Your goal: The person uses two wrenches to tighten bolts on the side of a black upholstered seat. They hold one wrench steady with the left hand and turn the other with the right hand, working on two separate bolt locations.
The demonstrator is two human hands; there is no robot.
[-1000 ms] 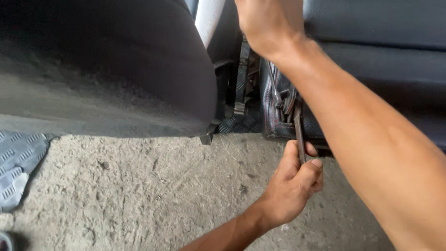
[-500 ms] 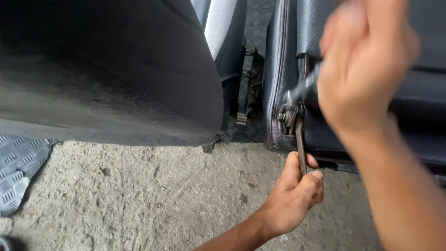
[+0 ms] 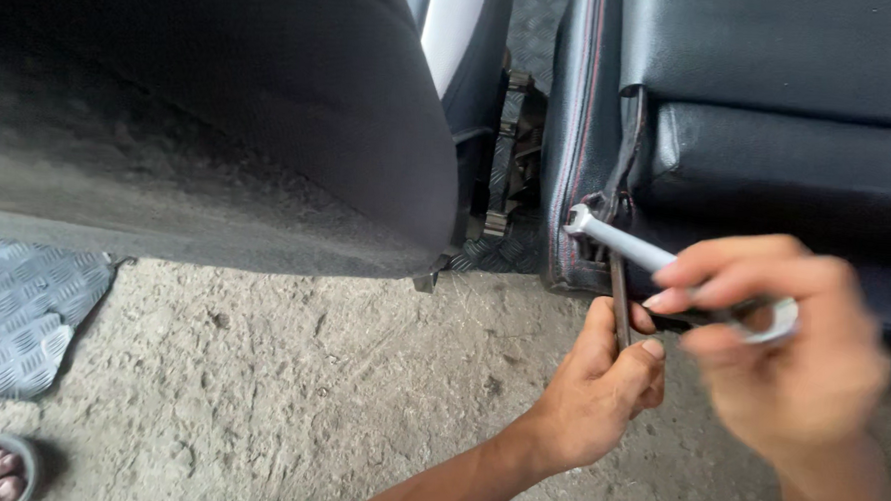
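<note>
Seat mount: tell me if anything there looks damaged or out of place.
Nothing looks broken. The right hand holds a silver wrench on the fitting at the black seat corner, while the left hand grips a dark tool below it. The right hand is blurred, so fine detail there is unclear.

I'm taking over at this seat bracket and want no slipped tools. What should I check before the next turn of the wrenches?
1. Right hand grips the silver wrench: ok.
2. Left hand holds the dark wrench: ok.
3. Silver wrench head sits at the bracket on the black seat: ok.
4. Either wrench seated on a fastener: cannot tell.
5. Right hand steady: not ok, blurred.
</note>
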